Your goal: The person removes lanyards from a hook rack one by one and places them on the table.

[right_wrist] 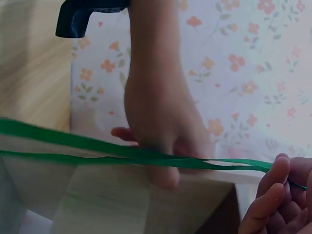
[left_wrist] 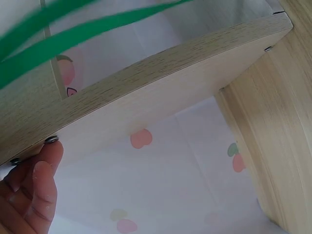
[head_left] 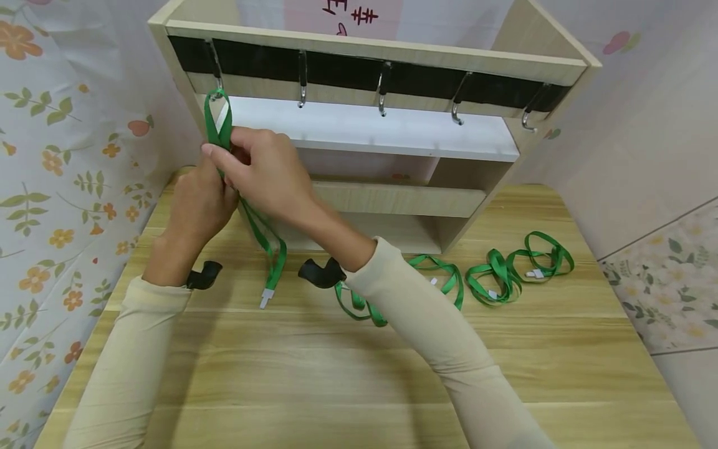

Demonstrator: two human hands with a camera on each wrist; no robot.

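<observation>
My right hand (head_left: 275, 168) pinches a green lanyard (head_left: 211, 125) just below its top loop. That loop is at the leftmost metal hook (head_left: 217, 72) of the wooden shelf unit (head_left: 392, 53). From the pinch the strap hangs down to a pale clip (head_left: 267, 297) above the table. Directly below, my left hand (head_left: 201, 202) grips the unit's left side panel (left_wrist: 170, 73). In the left wrist view its bent fingers (left_wrist: 45, 187) touch the outer face near the screws; the thumb's contact is hidden. The right wrist view shows the strap (right_wrist: 122, 152) crossing before the blurred left hand.
Several more hooks (head_left: 384, 87) line the black strip to the right. On the wooden table (head_left: 269, 386) lie coiled green lanyards (head_left: 493, 277), partly behind my right sleeve (head_left: 426, 318). A flowered wall covering (head_left: 62, 187) borders the left side.
</observation>
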